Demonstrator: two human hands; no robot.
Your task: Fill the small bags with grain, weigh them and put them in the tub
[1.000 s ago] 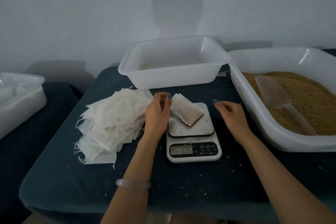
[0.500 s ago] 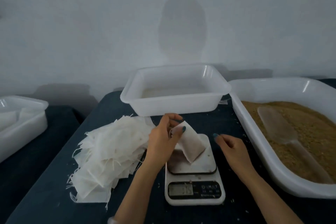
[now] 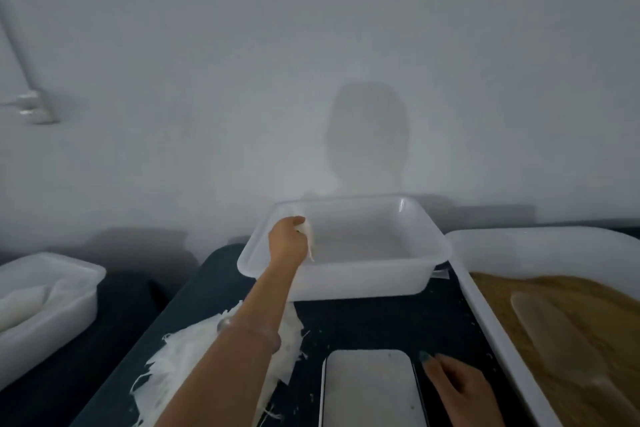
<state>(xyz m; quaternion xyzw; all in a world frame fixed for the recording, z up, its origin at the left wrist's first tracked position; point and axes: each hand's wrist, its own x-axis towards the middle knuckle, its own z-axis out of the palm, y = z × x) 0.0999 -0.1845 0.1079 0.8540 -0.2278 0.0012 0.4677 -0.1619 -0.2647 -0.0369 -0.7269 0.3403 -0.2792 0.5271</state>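
The left hand (image 3: 289,239) reaches to the centre of the frame, over the near-left rim of the tub (image 3: 429,236). Its fingers (image 3: 298,220) are curled in and pinch the top of the small bag (image 3: 309,241), which hangs limp from them inside the tub's left wall, apart from the floor. The right hand (image 3: 457,381) rests low on the desk (image 3: 363,322) at the lower right, just beside the scale (image 3: 370,388). Its fingers lie relaxed and hold nothing. The scale's platform is bare.

The bag looks light and soft, a thin, cloth-like pouch that droops under its own small load. It should tolerate a short drop into the tub without harm. The sensible hold is the one in use, at the mouth, so that the grain stays at the bottom; a grip lower down or a tilt could let grain spill if the mouth is unsealed, and I cannot tell whether it is.

The heap of empty bags (image 3: 180,357) lies at the lower left under the forearm, frayed threads at its edges, so single bags may cling together when lifted. On the right, a large tray (image 3: 540,253) holds brown grain (image 3: 606,315) with a pale scoop (image 3: 554,333) lying on it.

No brand, label or writing can be read anywhere; the scale's display is out of frame.
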